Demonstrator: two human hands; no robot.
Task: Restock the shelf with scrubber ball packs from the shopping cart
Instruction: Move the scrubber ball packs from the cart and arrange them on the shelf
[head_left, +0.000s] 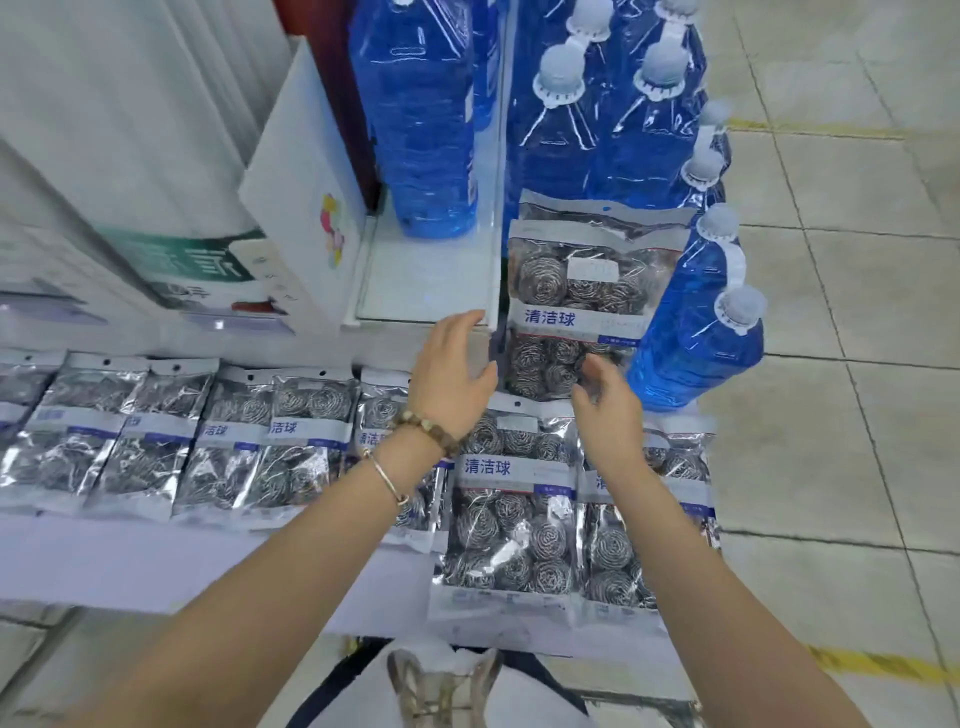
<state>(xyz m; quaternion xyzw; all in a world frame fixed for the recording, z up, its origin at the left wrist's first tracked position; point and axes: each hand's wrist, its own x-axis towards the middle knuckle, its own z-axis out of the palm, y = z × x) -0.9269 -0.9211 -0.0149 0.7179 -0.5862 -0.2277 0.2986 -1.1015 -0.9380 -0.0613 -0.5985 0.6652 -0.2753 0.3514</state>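
Fingers (460, 325) of the left hand (451, 371) are straight and slightly spread, holding nothing, just left of the standing pack (576, 291). Those of the right hand (605, 402) are loosely curled at that pack's lower edge, and contact cannot be confirmed. The standing pack is at the right end of the shelf (130, 561), upright, leaning back on a second pack (597, 213) and just beside the blue bottles (696, 353). The row of packs (218, 441) lies flat and overlapping in front and to the left. The step in hand appears to be squaring up the standing pack. Recommended: bring both palms to its side edges and press evenly, since foil with loose balls inside will likely buckle under a one-sided push. Keep the label facing forward. Avoid nudging the nearest bottle, which looks liable to roll or tip.
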